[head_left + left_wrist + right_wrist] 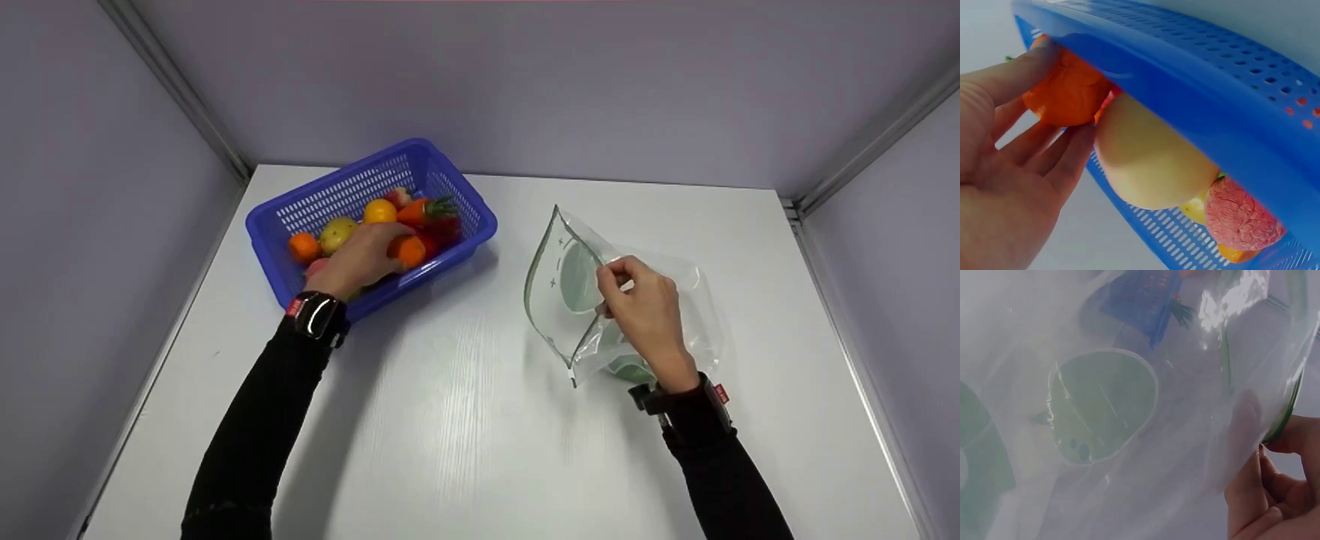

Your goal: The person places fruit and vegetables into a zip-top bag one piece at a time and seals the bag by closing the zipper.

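Note:
My left hand reaches into a blue plastic basket and grips an orange mandarin, thumb on one side and fingers on the other. In the left wrist view the mandarin is by the basket's rim, beside a large pale yellow fruit. To the right, a clear zip bag with green printed shapes lies on the table, its mouth spread and facing the basket. My right hand pinches one edge of that mouth between thumb and fingers; the green-lined edge shows at the fingertips.
Also in the basket are a carrot with a green top, a yellow-orange fruit, a yellow fruit, a small orange fruit and a wrinkled pink fruit. Pale panels enclose the white table at the back and sides.

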{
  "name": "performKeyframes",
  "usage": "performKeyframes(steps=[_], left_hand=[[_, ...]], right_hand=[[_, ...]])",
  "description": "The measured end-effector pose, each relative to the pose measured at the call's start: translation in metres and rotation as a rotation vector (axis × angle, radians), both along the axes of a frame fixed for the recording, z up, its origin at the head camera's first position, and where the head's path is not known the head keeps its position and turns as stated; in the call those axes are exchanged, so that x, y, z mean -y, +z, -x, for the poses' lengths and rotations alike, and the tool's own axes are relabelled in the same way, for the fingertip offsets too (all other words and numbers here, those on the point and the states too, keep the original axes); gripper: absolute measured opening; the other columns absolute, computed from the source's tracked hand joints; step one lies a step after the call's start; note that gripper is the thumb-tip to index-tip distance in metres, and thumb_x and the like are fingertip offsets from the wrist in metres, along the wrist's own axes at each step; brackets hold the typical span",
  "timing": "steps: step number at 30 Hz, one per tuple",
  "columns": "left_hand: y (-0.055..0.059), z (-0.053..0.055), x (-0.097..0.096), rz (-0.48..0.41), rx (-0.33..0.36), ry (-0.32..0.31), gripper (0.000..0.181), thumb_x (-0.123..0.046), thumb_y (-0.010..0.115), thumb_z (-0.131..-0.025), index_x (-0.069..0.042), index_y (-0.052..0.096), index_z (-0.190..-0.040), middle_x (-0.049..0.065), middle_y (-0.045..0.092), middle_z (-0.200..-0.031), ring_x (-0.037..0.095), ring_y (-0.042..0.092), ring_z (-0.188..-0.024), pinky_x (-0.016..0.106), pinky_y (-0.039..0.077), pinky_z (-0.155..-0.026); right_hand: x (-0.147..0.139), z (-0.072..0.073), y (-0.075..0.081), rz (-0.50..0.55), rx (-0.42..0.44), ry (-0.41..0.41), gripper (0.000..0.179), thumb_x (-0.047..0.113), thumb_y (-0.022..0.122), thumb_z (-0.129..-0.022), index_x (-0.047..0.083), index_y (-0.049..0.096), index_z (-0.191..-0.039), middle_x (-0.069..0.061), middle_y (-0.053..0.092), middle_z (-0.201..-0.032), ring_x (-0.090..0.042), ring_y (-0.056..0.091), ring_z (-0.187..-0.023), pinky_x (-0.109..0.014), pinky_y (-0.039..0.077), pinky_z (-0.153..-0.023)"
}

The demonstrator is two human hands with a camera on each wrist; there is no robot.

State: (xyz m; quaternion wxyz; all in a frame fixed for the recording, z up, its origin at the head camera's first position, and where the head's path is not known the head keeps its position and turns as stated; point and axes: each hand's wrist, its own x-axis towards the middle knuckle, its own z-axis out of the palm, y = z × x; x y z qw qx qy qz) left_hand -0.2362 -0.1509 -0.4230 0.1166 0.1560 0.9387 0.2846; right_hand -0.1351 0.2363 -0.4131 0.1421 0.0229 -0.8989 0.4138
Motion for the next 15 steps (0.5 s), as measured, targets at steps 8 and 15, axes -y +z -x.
performKeyframes(steps=[8, 15], left_hand=[[0.023, -0.019, -0.024, -0.163, -0.094, 0.085, 0.058, -0.021, 0.079, -0.094, -0.009, 0.058, -0.146, 0.009, 0.06, -0.141, 0.028, 0.054, -0.122, 0.05, 0.04, -0.113], [0.039, -0.044, -0.063, -0.259, -0.313, 0.016, 0.058, -0.026, 0.082, -0.09, -0.007, 0.062, -0.141, 0.011, 0.063, -0.139, 0.026, 0.057, -0.128, 0.041, 0.044, -0.112]], right_hand=[[0.006, 0.006, 0.0, -0.019, -0.068, -0.039, 0.016, 0.016, 0.065, -0.097, 0.007, 0.073, -0.087, -0.001, 0.074, -0.074, 0.002, 0.059, -0.048, -0.014, 0.042, -0.051], [0.012, 0.01, 0.004, 0.002, -0.098, -0.035, 0.014, 0.014, 0.066, -0.097, 0.007, 0.072, -0.087, -0.002, 0.073, -0.072, 0.0, 0.06, -0.047, -0.014, 0.042, -0.049]])
